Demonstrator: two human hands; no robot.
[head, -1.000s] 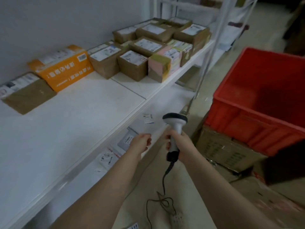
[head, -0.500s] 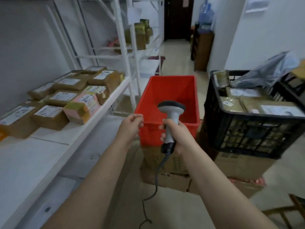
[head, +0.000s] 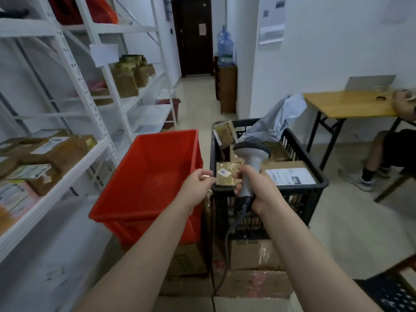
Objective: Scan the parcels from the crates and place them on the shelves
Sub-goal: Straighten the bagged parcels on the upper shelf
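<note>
Within the last second the view swings away from the shelf [head: 74,174], where labelled parcels [head: 56,149] sit in rows, and round to the two crates on the floor boxes. Both hands travel with it. They hung over the lower shelf a second ago, crossed in front of the red crate [head: 166,133] half a second ago, and now reach the near rim of the black crate [head: 283,186].

The right hand [head: 258,188] keeps its fingers wrapped around the handle of the scanner [head: 251,154], with the head held up over the black crate and the cable trailing down. The left hand [head: 198,183] carries nothing in any of the three frames. Its fingers are loosely curled, and their tips are just beside a small parcel [head: 227,176] with a white sticker at the crate's near left corner. I cannot tell whether they touch it.

This looks like the start of a new round: the shelf side is done for now and the next parcel is about to be picked. No parcels show in the red crate, so the black one seems to be the source. It also holds a large box [head: 290,174] with a paper label and a grey bag [head: 276,118]. The small parcel's sticker faces up, so it should scan easily once lifted.
</note>
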